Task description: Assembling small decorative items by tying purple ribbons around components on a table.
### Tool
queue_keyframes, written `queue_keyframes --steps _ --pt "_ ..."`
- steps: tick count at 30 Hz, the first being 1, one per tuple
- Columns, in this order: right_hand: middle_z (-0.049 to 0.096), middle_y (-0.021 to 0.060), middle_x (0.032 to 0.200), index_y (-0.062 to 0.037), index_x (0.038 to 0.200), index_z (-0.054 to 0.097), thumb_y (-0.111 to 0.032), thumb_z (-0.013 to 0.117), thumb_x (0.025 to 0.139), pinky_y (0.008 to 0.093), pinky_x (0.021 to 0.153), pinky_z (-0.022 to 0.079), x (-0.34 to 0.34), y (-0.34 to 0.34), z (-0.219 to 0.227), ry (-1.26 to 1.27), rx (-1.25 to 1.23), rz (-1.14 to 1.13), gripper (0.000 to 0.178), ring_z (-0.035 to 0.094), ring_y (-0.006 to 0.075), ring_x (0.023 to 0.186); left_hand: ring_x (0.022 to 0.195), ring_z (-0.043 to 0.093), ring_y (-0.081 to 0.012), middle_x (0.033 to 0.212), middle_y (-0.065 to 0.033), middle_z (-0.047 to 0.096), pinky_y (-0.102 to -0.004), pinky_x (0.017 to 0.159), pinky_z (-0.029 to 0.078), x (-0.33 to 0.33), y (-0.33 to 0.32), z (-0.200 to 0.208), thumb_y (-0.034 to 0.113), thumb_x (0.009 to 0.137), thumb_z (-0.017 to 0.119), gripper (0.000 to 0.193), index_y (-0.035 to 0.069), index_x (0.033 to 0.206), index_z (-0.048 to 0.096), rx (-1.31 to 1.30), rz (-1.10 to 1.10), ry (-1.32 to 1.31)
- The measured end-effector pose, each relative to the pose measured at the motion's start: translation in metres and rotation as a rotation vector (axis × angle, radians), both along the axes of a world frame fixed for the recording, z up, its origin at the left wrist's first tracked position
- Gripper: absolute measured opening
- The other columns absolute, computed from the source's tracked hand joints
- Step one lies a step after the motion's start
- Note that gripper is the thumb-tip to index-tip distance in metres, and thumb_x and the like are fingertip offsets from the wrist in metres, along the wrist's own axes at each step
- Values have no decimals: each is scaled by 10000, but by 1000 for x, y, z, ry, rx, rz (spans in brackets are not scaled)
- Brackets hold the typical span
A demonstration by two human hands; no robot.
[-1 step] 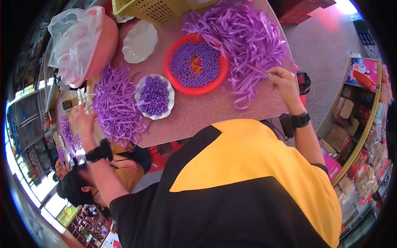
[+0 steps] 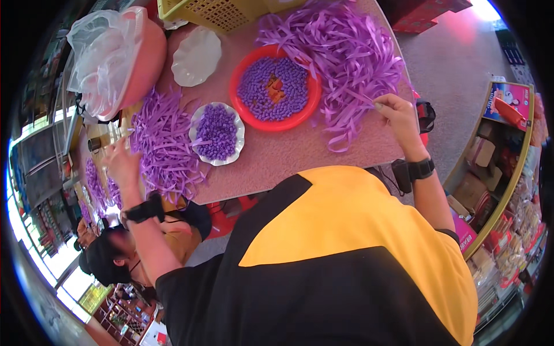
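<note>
My right hand pinches the end of a purple ribbon at the near right edge of a large tangled ribbon pile. On the far side, my left hand is off the table's left end, fingers apart and with nothing visible in it. Beside it lies a second heap of purple ribbons. Between the hands, a white scalloped plate holds small purple beads, with a ribbon end lying over its left rim. A red round tray holds more purple beads around its patterned middle.
An empty white scalloped plate sits farther back, near a pink basin lined with clear plastic. A yellow basket stands at the far edge. Another person in a black cap is at the left. Shelves with packages stand right.
My left hand has shifted slightly to the right and nearer the left ribbon heap. The right hand keeps its pinch on the ribbon and has barely moved.
</note>
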State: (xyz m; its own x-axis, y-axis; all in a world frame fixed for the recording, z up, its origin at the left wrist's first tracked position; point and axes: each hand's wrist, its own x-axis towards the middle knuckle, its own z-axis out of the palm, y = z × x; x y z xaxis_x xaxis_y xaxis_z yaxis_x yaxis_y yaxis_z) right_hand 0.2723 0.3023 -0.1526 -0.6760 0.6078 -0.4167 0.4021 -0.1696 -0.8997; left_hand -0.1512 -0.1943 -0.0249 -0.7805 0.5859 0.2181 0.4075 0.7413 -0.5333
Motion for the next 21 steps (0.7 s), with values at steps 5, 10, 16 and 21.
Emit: queue_keyframes --steps 5,10,16,21 --pt "575 -42 715 -7 981 704 -106 664 903 214 553 383 2 3 -7 -73 93 145 132 510 44 622 875 627 -299 891 -126 666 -393 802 484 110 147 -77 112 721 758 213 42 917 718 620 -301 -689" --pt "567 -46 706 -6 967 699 -72 663 885 219 557 380 -16 0 1 -12 45 233 111 491 39 628 876 601 -311 836 -107 624 -413 766 497 200 246 -136 82 714 734 130 45 827 681 735 -399 -895" --pt "560 -19 671 5 947 684 -55 659 872 245 557 388 -21 -2 10 5 144 319 100 487 55 626 904 578 -301 908 -82 601 -416 764 512 212 268 -173 98 707 746 193 70 878 661 681 -388 -802" --pt "582 15 669 15 953 680 -62 658 871 261 566 401 -30 3 17 -23 139 353 114 506 79 626 862 590 -306 836 -94 611 -414 733 496 212 273 -183 83 701 760 168 61 835 662 734 -345 -799"
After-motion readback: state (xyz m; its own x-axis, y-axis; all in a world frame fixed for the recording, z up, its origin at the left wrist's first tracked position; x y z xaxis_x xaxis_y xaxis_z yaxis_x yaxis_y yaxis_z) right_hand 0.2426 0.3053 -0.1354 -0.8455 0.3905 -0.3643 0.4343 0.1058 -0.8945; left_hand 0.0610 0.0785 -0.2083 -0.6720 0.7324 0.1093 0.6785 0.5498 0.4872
